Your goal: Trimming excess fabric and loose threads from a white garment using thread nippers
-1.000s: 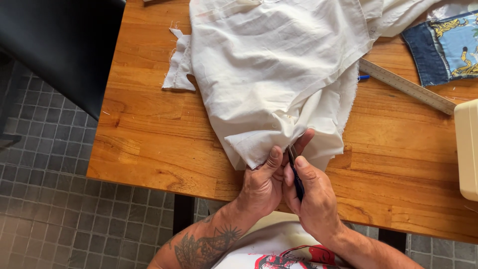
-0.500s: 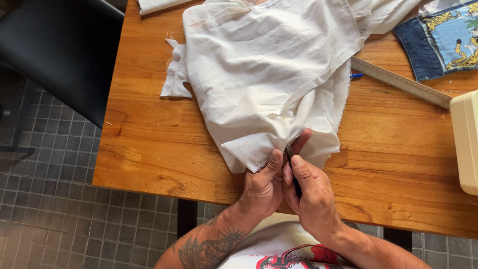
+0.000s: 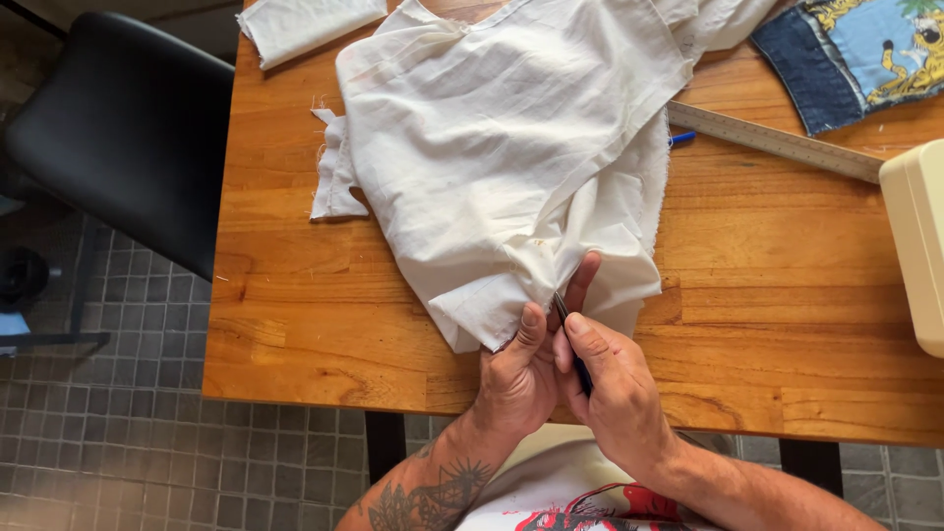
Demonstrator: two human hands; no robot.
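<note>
White cloth [image 3: 511, 167]: rumpled across the wooden table [image 3: 295, 324], near edge pinched by the left hand [image 3: 519, 374], fingers closed on a fold. Right hand [image 3: 612, 393]: fingers closed on a thin dark tool [image 3: 570, 339], tip at the cloth. Beyond: metal ruler [image 3: 777, 141], denim piece [image 3: 855, 54], cream box [image 3: 916, 241], black chair [image 3: 128, 128].
</note>
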